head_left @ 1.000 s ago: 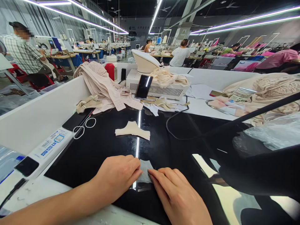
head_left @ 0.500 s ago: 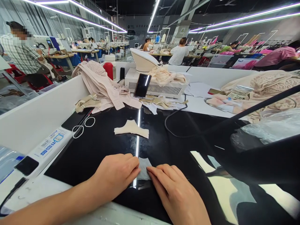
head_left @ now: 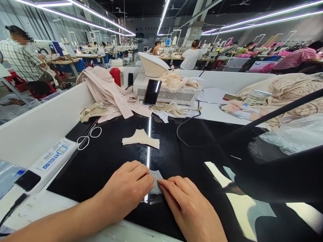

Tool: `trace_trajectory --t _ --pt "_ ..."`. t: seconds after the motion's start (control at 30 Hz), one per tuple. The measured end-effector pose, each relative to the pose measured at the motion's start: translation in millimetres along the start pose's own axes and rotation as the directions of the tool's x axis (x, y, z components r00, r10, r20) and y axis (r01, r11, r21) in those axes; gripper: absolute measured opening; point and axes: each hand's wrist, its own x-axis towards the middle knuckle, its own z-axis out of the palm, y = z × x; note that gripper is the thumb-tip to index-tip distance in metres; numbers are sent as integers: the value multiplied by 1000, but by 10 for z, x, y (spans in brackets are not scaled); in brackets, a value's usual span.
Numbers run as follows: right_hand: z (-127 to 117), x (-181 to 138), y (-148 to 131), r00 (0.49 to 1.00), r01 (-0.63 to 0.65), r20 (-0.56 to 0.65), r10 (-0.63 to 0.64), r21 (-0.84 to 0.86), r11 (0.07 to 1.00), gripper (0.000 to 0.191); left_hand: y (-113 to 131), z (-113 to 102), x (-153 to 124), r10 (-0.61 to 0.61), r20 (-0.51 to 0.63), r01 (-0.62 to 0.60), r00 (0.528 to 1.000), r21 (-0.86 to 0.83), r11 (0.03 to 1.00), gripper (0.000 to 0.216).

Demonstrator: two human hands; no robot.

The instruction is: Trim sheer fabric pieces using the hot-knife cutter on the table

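Note:
My left hand (head_left: 126,188) and my right hand (head_left: 188,210) rest side by side on the glossy black work surface (head_left: 106,158) near its front edge. Between their fingertips lies a small pale, thin piece of fabric (head_left: 155,180); both hands press on its edges with fingers together and flat. Farther back on the black surface sits a cream-coloured cut fabric piece (head_left: 140,138), untouched.
White-handled scissors (head_left: 87,136) lie left, beside a white device (head_left: 54,156). Behind stand a white machine (head_left: 166,92) with a phone (head_left: 152,92) leaning on it, piles of beige fabric (head_left: 106,89), a cable (head_left: 186,129). A dark arm (head_left: 277,117) crosses right. Other workers sit at far tables.
My hands have closed in slightly on the small piece, the left fingertips sliding a little to the right. The view has shifted slightly; nothing else moved.

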Motion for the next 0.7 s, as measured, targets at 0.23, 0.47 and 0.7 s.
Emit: trace_trajectory --t 0.23,0.47,0.7 --pt "-9 5 -4 1000 22 -20 -22 4 1000 23 21 75 -11 84 -25 -85 996 -58 995 27" --pt "-7 27 -10 997 41 -68 -41 -2 999 29 27 77 11 105 -25 -106 994 -31 994 33" --pt "2 23 -8 998 37 -41 -37 -10 999 30 20 111 -16 124 -25 -124 992 6 992 31"
